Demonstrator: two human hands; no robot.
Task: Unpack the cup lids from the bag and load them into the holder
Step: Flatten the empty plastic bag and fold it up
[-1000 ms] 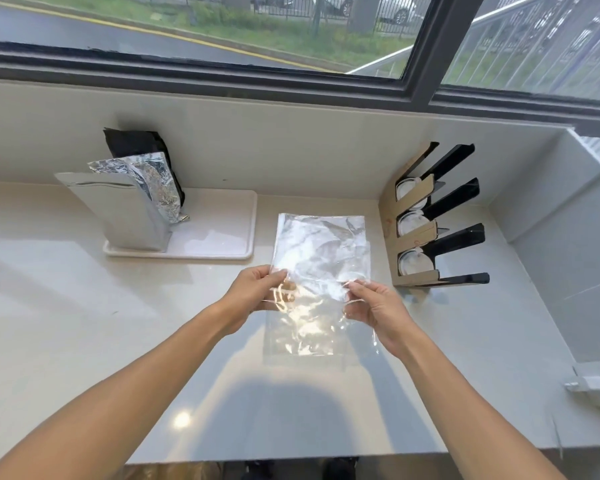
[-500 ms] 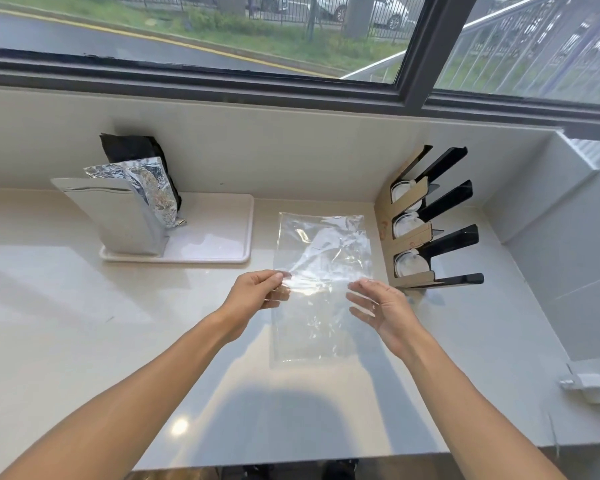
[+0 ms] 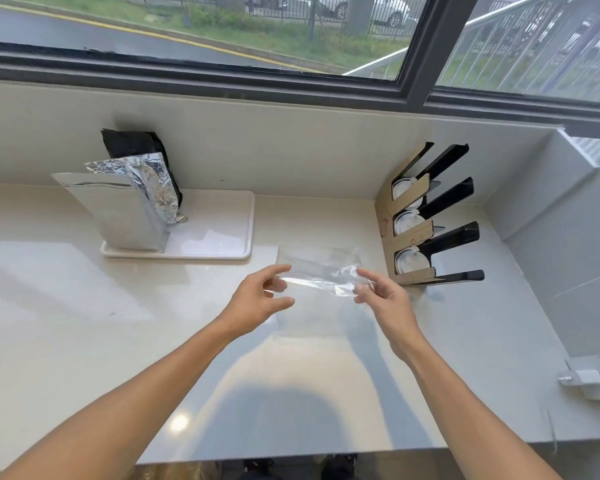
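A clear, empty plastic bag (image 3: pixel 317 271) lies on the pale counter (image 3: pixel 84 323), folded over on itself across the middle. My left hand (image 3: pixel 257 299) pinches its left edge with thumb and fingers. My right hand (image 3: pixel 383 296) grips the crumpled right edge. To the right stands the cardboard and black lid holder (image 3: pixel 426 216) with three slots, and a white cup lid (image 3: pixel 407 261) shows in each slot. No lids are visible in the bag.
A white tray (image 3: pixel 222 244) at the back left carries upright silver foil pouches (image 3: pixel 125 209) and a black pouch (image 3: pixel 132 143). The wall and window sill run behind. A white wall fitting (image 3: pixel 586 377) sits at the right, by the counter's side wall.
The bag lay nearly flat between my hands before. Its far half is now folded toward me, and both hands have shifted a little along the fold.
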